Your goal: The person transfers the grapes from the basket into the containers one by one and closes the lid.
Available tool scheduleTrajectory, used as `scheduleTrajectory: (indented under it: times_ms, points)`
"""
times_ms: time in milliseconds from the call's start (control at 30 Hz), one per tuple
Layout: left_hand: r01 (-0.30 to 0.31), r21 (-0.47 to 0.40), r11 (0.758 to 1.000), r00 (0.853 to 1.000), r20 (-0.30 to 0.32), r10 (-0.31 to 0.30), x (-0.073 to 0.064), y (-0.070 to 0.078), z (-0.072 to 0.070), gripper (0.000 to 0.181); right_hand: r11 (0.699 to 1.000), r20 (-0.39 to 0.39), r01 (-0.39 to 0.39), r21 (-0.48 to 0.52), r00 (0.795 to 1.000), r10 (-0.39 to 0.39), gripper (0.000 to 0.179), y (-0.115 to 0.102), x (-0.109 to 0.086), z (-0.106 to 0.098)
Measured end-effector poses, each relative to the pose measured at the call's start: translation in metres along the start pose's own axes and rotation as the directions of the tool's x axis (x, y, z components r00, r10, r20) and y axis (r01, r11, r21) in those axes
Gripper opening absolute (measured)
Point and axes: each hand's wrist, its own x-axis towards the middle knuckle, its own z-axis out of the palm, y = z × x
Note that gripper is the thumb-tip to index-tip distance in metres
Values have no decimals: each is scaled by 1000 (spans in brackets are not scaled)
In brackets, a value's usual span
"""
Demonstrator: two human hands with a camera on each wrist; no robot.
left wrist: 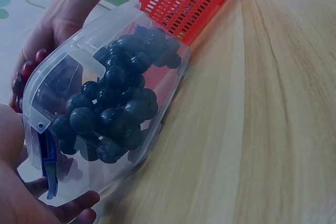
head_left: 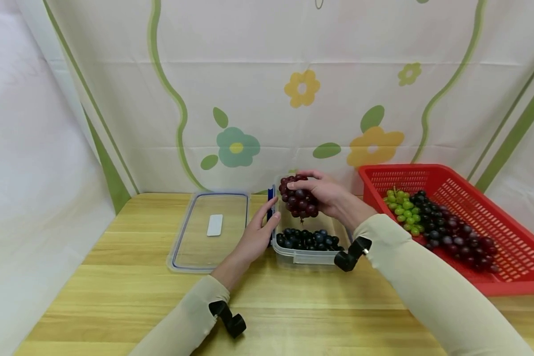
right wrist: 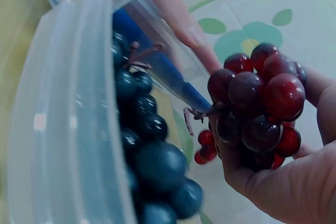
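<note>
My right hand [head_left: 327, 192] grips a bunch of dark red grapes [head_left: 299, 200] over the back part of a clear plastic container [head_left: 313, 258]. The stem of this bunch points down in the head view. Inside the container, along its near side, lies a bunch of black grapes [head_left: 310, 239], which also shows through the wall in the left wrist view [left wrist: 113, 98]. My left hand [head_left: 254, 237] is at the container's left wall, fingers extended beside the blue-edged latch [left wrist: 48, 163].
Left of the container, a clear lid [head_left: 196, 252] with a blue seal and a white label lies flat on the wooden table [head_left: 115, 296]. At the right stands a red basket [head_left: 522, 267] holding green grapes [head_left: 402, 210], black grapes [head_left: 429, 217] and dark red grapes [head_left: 465, 240]. A patterned cloth hangs behind.
</note>
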Motion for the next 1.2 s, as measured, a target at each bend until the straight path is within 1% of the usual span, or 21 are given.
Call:
scheduleTrajectory:
  times_ms: [167, 333, 500, 633, 767, 867, 1033, 1100, 1200]
  points:
    - [7, -1, 1000, 1000, -1, -7, -1, 1, 0, 55, 999, -44, -24, 44, 999, 26, 78, 4, 5, 11]
    - [21, -7, 1000, 1000, 3, -21, -1, 1, 0, 57, 994, -67, -36, 99, 997, 43, 80, 5, 8, 17]
    - [28, -26, 999, 1000, 4, -28, -1, 1, 0, 62, 993, -69, -40, 115, 996, 48, 78, 8, 11, 23]
    - [25, -28, 999, 1000, 10, -25, 0, 0, -1, 61, 991, -66, -29, 129, 997, 38, 75, 11, 13, 24]
    - [28, -16, 999, 1000, 14, -28, 0, -1, -1, 60, 990, -69, -25, 136, 997, 35, 76, 14, 16, 23]
    - [33, -5, 999, 999, 9, -33, 0, -1, -1, 60, 992, -57, -45, 114, 997, 52, 78, 16, 17, 21]
    - [28, -2, 1000, 1000, 2, -28, 1, -1, 0, 58, 995, 1, -85, 48, 996, 85, 74, 22, 19, 16]
    - [23, -2, 1000, 1000, 4, -23, 1, -1, 0, 58, 996, 12, -91, -8, 996, 91, 73, 23, 18, 12]
    - [18, 0, 1000, 1000, 12, -18, 1, 0, 1, 58, 985, 23, -91, -144, 995, 95, 75, 24, 17, 5]
